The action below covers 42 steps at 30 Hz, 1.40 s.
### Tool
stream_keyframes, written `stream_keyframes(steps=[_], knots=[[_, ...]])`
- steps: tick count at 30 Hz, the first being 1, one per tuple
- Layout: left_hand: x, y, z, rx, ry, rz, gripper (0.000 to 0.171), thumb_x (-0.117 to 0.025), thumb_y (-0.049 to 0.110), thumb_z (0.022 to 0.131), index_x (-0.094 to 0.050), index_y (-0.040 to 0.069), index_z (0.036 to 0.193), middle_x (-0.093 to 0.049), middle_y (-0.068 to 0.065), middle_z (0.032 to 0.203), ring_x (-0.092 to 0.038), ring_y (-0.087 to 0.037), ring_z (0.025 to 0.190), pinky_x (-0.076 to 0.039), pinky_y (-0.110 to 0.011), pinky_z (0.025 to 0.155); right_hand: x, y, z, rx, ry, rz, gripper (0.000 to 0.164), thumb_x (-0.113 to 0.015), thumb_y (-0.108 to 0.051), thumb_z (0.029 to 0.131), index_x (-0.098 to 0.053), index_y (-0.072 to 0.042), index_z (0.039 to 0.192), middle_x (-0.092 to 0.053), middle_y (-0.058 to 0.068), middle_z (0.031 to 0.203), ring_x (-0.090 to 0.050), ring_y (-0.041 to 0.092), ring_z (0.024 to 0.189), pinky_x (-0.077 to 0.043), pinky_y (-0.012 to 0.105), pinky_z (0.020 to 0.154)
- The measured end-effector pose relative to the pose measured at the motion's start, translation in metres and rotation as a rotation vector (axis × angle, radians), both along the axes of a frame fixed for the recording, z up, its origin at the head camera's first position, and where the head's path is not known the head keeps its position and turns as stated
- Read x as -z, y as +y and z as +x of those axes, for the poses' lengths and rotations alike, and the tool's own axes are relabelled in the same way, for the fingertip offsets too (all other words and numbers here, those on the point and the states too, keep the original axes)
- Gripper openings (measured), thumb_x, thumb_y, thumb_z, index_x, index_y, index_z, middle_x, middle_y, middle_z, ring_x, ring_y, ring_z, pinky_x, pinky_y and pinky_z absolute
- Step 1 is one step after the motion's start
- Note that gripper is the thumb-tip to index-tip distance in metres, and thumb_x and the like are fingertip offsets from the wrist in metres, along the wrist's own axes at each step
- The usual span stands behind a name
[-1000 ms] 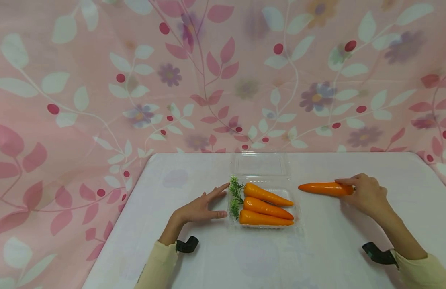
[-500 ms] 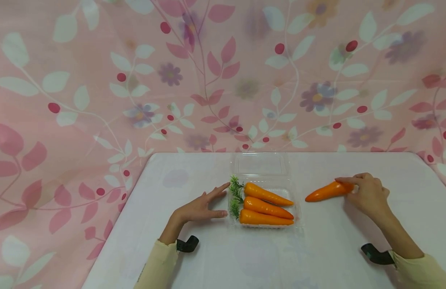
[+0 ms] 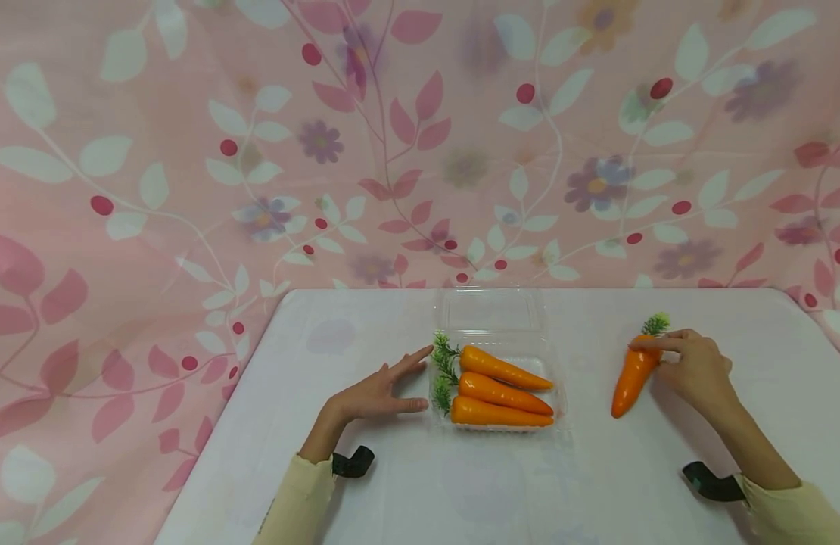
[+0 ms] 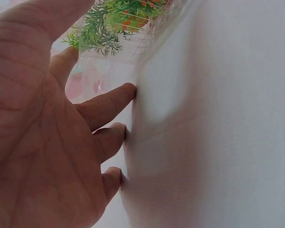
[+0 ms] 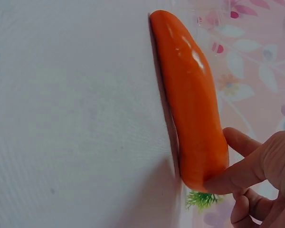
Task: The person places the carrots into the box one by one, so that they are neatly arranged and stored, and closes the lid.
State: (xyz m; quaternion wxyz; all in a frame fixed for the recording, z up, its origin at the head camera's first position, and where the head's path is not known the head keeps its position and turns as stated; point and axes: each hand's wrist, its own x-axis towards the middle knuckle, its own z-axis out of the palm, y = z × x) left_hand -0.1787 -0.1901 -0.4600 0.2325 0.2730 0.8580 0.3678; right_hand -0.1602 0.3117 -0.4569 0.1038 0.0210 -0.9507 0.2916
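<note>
On the right of the head view, my right hand [image 3: 695,371] pinches an orange toy carrot [image 3: 636,378] near its thick end. Its tip points toward me and its green leafy top [image 3: 656,324] shows behind the fingers. In the right wrist view, thumb and fingers grip the thick end of the carrot [image 5: 190,95]. A clear plastic clamshell box [image 3: 559,409] stands to the left with its lid [image 3: 490,309] folded back. Three carrots [image 3: 505,390] lie in it side by side, leaves to the left. My left hand [image 3: 375,392] rests with spread fingers beside the box's left edge.
The white-covered table [image 3: 488,492] ends at the back against a pink floral curtain [image 3: 406,151]. Black wrist devices [image 3: 354,461] sit on both forearms.
The carrot in my right hand has swung round: its tip, once pointing left, now points toward me, and its leaves have come into view. My left hand and the box stay put.
</note>
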Motion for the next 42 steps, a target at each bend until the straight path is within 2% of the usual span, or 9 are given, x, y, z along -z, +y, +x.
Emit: stream_keyframes(steps=[3, 5, 8, 13, 17, 22, 31, 38, 42], knots=[[-0.001, 0.000, 0.000, 0.002, 0.000, 0.001, 0.088, -0.069, 0.048, 0.090, -0.013, 0.041, 0.158, -0.036, 0.003, 0.156, -0.004, -0.027, 0.150, 0.006, -0.058, 0.115, 0.000, -0.001, 0.001, -0.001, 0.049, -0.018, 0.015, -0.067, 0.004, 0.082, -0.078, -0.003, 0.088, -0.060, 0.031, 0.103, -0.049, 0.054, 0.095, -0.031, 0.069, 0.069], [-0.001, 0.000, 0.000, 0.001, -0.003, 0.001, 0.088, -0.069, 0.048, 0.090, -0.013, 0.041, 0.158, -0.036, 0.003, 0.156, -0.004, -0.027, 0.150, 0.007, -0.058, 0.115, -0.001, -0.001, 0.001, -0.009, 0.058, -0.020, 0.011, -0.069, 0.003, 0.084, -0.078, -0.004, 0.083, -0.061, 0.030, 0.102, -0.051, 0.052, 0.096, -0.036, 0.068, 0.070], [-0.002, 0.000, 0.001, -0.001, -0.001, -0.002, 0.088, -0.069, 0.048, 0.090, -0.013, 0.041, 0.158, -0.036, 0.003, 0.156, -0.004, -0.027, 0.150, 0.006, -0.058, 0.115, -0.002, -0.001, 0.001, -0.021, 0.031, 0.012, 0.007, -0.071, -0.002, 0.085, -0.078, -0.004, 0.084, -0.061, 0.029, 0.101, -0.053, 0.049, 0.092, -0.044, 0.059, 0.065], [-0.002, 0.001, 0.001, 0.000, -0.002, 0.001, 0.088, -0.069, 0.047, 0.090, -0.014, 0.040, 0.158, -0.036, 0.001, 0.156, -0.004, -0.028, 0.150, 0.006, -0.059, 0.114, -0.003, 0.000, 0.002, -0.027, -0.045, 0.021, 0.009, -0.070, -0.007, 0.088, -0.077, -0.003, 0.091, -0.059, 0.027, 0.100, -0.053, 0.044, 0.088, -0.047, 0.041, 0.057], [-0.003, 0.001, 0.002, -0.001, -0.005, 0.004, 0.087, -0.069, 0.047, 0.090, -0.014, 0.040, 0.158, -0.036, 0.001, 0.156, -0.004, -0.028, 0.150, 0.006, -0.059, 0.114, -0.005, 0.000, 0.005, -0.025, -0.077, 0.039, 0.016, -0.068, -0.012, 0.090, -0.076, -0.001, 0.097, -0.059, 0.026, 0.099, -0.052, 0.040, 0.086, -0.046, 0.034, 0.056], [-0.004, 0.001, 0.002, 0.003, 0.004, -0.001, 0.088, -0.069, 0.048, 0.090, -0.014, 0.039, 0.158, -0.036, 0.000, 0.156, -0.005, -0.029, 0.150, 0.005, -0.060, 0.114, -0.009, -0.002, 0.008, 0.002, -0.076, 0.055, 0.030, -0.067, -0.026, 0.093, -0.073, 0.001, 0.103, -0.060, 0.025, 0.098, -0.052, 0.037, 0.084, -0.045, 0.031, 0.055], [-0.004, 0.001, 0.002, 0.003, 0.006, 0.003, 0.088, -0.069, 0.048, 0.090, -0.014, 0.039, 0.158, -0.036, -0.001, 0.156, -0.004, -0.029, 0.150, 0.005, -0.060, 0.114, -0.010, -0.006, 0.007, 0.144, -0.121, 0.169, 0.063, -0.063, -0.053, 0.091, -0.069, 0.008, 0.104, -0.061, 0.029, 0.091, -0.053, 0.033, 0.071, -0.042, 0.036, 0.045], [-0.002, 0.001, 0.001, 0.003, 0.008, 0.000, 0.088, -0.069, 0.047, 0.090, -0.014, 0.040, 0.158, -0.036, 0.000, 0.156, -0.005, -0.030, 0.149, 0.005, -0.060, 0.114, -0.014, -0.013, 0.002, 0.134, -0.203, 0.212, 0.077, -0.060, -0.065, 0.088, -0.068, 0.009, 0.108, -0.061, 0.026, 0.087, -0.054, 0.038, 0.075, -0.045, 0.048, 0.052], [-0.002, 0.001, 0.001, 0.004, 0.012, 0.002, 0.088, -0.069, 0.047, 0.090, -0.014, 0.039, 0.158, -0.036, -0.001, 0.156, -0.005, -0.030, 0.149, 0.006, -0.060, 0.114, -0.014, -0.015, -0.001, 0.114, -0.214, 0.209, 0.080, -0.061, -0.067, 0.085, -0.068, 0.009, 0.109, -0.061, 0.028, 0.090, -0.055, 0.038, 0.074, -0.045, 0.046, 0.051]])
